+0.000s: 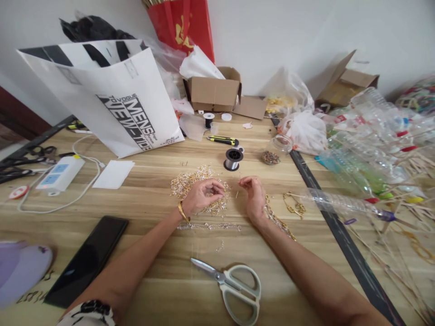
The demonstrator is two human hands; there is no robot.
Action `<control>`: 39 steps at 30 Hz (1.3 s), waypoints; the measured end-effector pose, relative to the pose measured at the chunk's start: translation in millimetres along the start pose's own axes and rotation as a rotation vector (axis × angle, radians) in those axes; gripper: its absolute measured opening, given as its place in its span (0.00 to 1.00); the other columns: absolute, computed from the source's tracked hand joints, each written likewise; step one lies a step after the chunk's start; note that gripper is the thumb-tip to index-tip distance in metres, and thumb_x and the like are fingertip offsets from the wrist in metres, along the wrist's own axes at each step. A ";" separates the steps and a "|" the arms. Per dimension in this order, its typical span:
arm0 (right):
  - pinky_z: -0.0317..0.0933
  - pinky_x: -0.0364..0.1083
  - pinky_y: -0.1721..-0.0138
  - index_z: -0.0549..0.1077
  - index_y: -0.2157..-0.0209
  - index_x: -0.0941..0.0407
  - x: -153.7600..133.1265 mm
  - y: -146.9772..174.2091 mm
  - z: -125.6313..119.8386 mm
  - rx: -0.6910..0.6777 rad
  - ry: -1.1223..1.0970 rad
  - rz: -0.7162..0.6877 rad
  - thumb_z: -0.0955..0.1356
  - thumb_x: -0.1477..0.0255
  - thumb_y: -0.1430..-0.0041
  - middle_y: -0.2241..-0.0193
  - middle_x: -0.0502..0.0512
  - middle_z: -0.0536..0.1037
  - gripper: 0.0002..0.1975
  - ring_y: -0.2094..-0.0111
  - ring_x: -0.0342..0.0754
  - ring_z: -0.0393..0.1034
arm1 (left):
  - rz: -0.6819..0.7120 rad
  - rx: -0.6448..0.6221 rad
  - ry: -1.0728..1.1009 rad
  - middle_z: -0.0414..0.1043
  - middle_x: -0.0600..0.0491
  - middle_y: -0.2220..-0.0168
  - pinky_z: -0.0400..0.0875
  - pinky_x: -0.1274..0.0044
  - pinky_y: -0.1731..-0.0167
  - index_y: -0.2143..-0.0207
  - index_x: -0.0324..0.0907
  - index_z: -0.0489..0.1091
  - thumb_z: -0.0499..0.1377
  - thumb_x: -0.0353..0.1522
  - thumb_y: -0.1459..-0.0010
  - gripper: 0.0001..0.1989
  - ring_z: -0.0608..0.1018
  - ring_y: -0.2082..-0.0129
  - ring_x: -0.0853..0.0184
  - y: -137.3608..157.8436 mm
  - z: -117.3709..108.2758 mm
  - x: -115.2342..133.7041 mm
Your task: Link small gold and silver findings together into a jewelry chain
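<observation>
My left hand (205, 195), a gold bracelet (183, 212) at its wrist, is over a heap of small gold and silver jewelry pieces (190, 182). Its fingers curl toward the thumb; anything between them is too small to make out. Opposite it, my right hand (254, 197) has its fingertips pressed together, and what they pinch is unclear. A silvery chain (209, 226) lies straight on the table below the left hand. Partly behind the right wrist lies a gold and silver chain (280, 222). Closer to me rest scissors (234, 283) with pale handles, blades slightly apart.
A wire spool (233, 160) stands beyond my hands, near a yellow-black cutter (222, 141) and a jar of beads (271, 157). Left are a phone (87, 260), a power strip (61, 173) and a white paper bag (112, 99). Plastic bottles (360, 149) crowd the right.
</observation>
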State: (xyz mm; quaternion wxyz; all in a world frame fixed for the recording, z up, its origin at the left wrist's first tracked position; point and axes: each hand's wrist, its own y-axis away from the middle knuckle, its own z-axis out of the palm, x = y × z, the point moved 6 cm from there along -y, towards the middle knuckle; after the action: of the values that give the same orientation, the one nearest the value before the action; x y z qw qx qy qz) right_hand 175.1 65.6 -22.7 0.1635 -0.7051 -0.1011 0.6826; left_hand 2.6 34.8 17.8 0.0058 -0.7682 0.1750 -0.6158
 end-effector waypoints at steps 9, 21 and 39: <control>0.64 0.50 0.59 0.69 0.63 0.54 -42.7 16.6 17.9 -0.252 0.203 -0.279 0.65 0.68 0.40 0.66 0.55 0.73 0.06 0.62 0.49 0.68 | 0.050 -0.024 -0.154 0.77 0.50 0.70 0.73 0.78 0.64 0.65 0.37 0.71 0.61 0.25 0.51 0.08 0.78 0.70 0.69 -0.6 -1.2 3.2; 0.66 0.48 0.64 0.72 0.63 0.54 -41.2 24.1 35.3 -0.458 0.311 -0.405 0.65 0.73 0.40 0.67 0.55 0.75 0.04 0.65 0.47 0.70 | 0.015 -0.062 -0.219 0.76 0.53 0.72 0.72 0.78 0.64 0.60 0.37 0.69 0.60 0.24 0.50 0.13 0.78 0.71 0.71 -2.1 -4.4 1.5; 0.63 0.47 0.65 0.71 0.64 0.56 -37.3 26.0 36.7 -0.496 0.407 -0.437 0.63 0.74 0.38 0.68 0.56 0.74 0.05 0.66 0.47 0.68 | -0.106 -0.106 -0.148 0.77 0.49 0.70 0.72 0.78 0.66 0.59 0.36 0.69 0.62 0.27 0.50 0.13 0.78 0.70 0.69 -1.1 -7.5 -10.0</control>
State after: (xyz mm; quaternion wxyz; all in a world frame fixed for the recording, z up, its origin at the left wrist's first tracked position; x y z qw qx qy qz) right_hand 134.7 31.3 1.9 0.1463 -0.8061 -0.3766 0.4323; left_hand -6.0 40.2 10.5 -0.0545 -0.8190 0.1656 -0.5466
